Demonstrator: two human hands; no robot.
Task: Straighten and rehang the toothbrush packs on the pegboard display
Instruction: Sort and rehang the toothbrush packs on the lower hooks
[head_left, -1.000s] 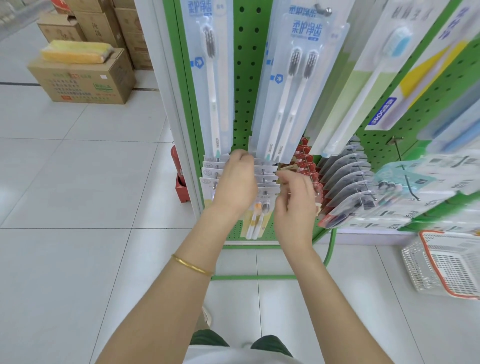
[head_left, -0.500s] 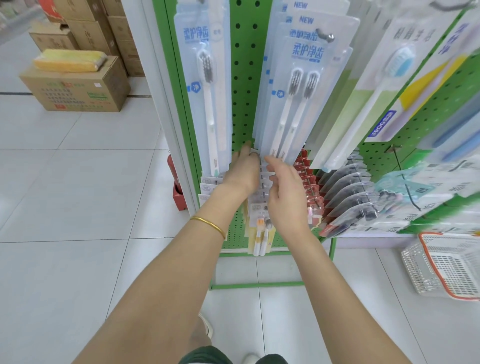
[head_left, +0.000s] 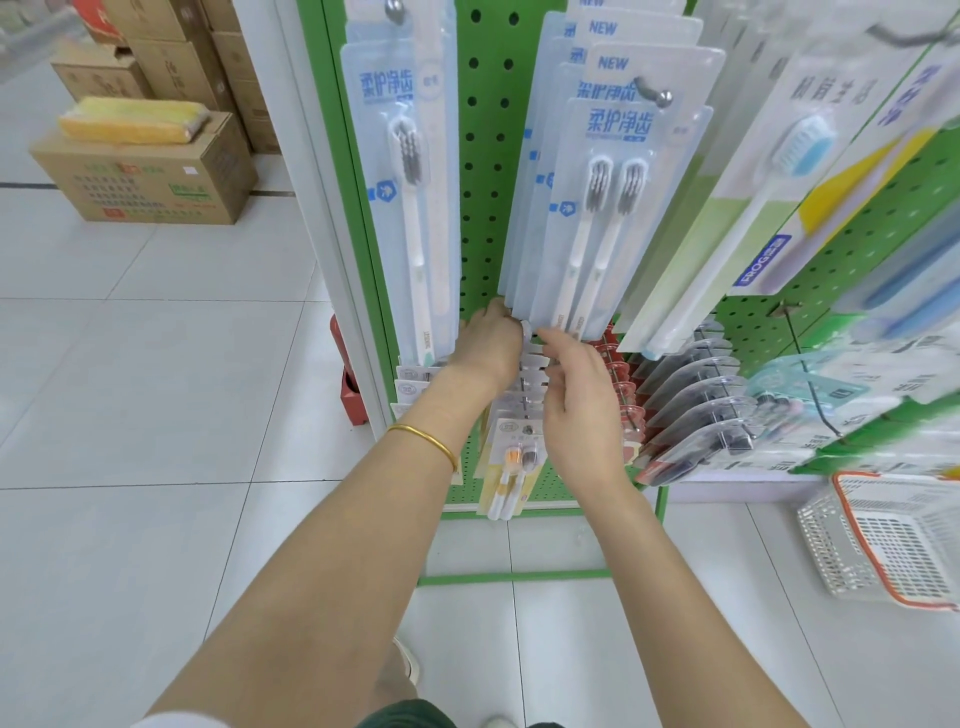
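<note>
On the green pegboard (head_left: 488, 156) a low peg carries a row of small toothbrush packs (head_left: 519, 457); the front one shows an orange and a grey brush head. My left hand (head_left: 488, 348) reaches to the back of that row and pinches the top of a pack close to the board. From the right, my right hand (head_left: 582, 410) curls its fingers over the packs' tops. The fingertips of both hands are partly hidden under the tall blue twin-brush packs (head_left: 613, 182), which hang from a hook (head_left: 654, 93) above.
A single-brush blue pack (head_left: 410, 182) hangs to the left. Red packs (head_left: 618, 374) and clear blister packs (head_left: 696, 405) fill pegs on the right. A white basket with an orange rim (head_left: 893, 545) sits on the floor at right. Cardboard boxes (head_left: 150, 171) stand far left.
Both hands have moved from the front of the small-pack row back toward the pegboard, and now sit under the blue packs. The view has tilted upward a little.
</note>
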